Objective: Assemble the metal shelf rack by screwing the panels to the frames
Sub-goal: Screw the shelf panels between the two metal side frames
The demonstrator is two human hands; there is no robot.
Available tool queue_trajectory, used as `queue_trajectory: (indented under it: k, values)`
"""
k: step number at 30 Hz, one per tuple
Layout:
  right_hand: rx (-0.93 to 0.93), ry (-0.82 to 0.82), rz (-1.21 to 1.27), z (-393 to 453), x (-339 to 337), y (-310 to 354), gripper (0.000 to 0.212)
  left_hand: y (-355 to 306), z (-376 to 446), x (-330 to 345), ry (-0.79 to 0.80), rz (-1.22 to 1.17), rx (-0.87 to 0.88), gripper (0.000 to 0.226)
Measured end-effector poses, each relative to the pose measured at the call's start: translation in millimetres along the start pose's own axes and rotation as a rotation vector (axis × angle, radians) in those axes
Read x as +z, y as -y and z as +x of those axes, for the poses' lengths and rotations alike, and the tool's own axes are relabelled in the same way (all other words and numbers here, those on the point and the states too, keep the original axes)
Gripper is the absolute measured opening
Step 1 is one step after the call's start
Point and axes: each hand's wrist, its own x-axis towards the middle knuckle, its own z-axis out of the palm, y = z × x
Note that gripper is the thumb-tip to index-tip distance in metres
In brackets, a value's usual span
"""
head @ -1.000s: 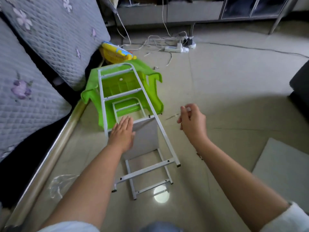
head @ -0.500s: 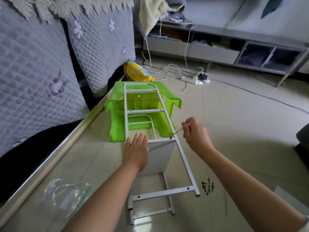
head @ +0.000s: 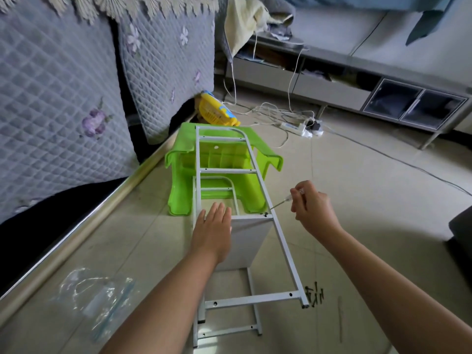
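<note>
On the pale tiled floor [head: 357, 200], centre: left hand [head: 213, 228], fingers straight and together, pressing flat on the white rectangular metal panel [head: 249, 241]. Right hand [head: 313, 209], fingers curled round a slim clear-handled screwdriver [head: 283, 200], its tip at a dark screw [head: 265, 214] where the panel's upper right corner meets the white ladder-shaped metal frame [head: 268, 213]. A second white frame [head: 201, 312] lies beneath, the panel between the two. The upper frame's far end rests on an overturned bright green plastic stool [head: 260, 175]. Loose black screws [head: 315, 295] lie just beside the frame's near right corner. Crumpled clear plastic bag [head: 99, 295], near left. Grey quilted floral sofa cushions [head: 76, 98], left. White power strip [head: 293, 127] with cables, beyond the stool.
</note>
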Motion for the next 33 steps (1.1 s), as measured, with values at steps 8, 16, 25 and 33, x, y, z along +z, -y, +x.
queue_trajectory:
  k: [8, 16, 25, 33]
  values:
    - [-0.031, 0.138, -0.095, 9.2, -1.3, 6.8, 0.022, 0.3, -0.4, -0.4, -0.004, -0.016, 0.006, 0.052]
    - [-0.053, 0.298, -0.51, 39.5, -7.9, 33.8, 0.034, -1.1, -3.2, 0.1, -0.038, -0.029, 0.005, 0.051]
    - [0.006, 0.205, -0.47, 45.8, -3.9, 28.9, 0.036, -2.2, -3.8, 0.7, -0.034, -0.029, -0.006, 0.052]
    - [-0.288, 0.488, -0.537, 40.4, -20.3, 30.4, 0.016, -2.2, -1.7, 0.3, -0.041, -0.04, -0.008, 0.052]
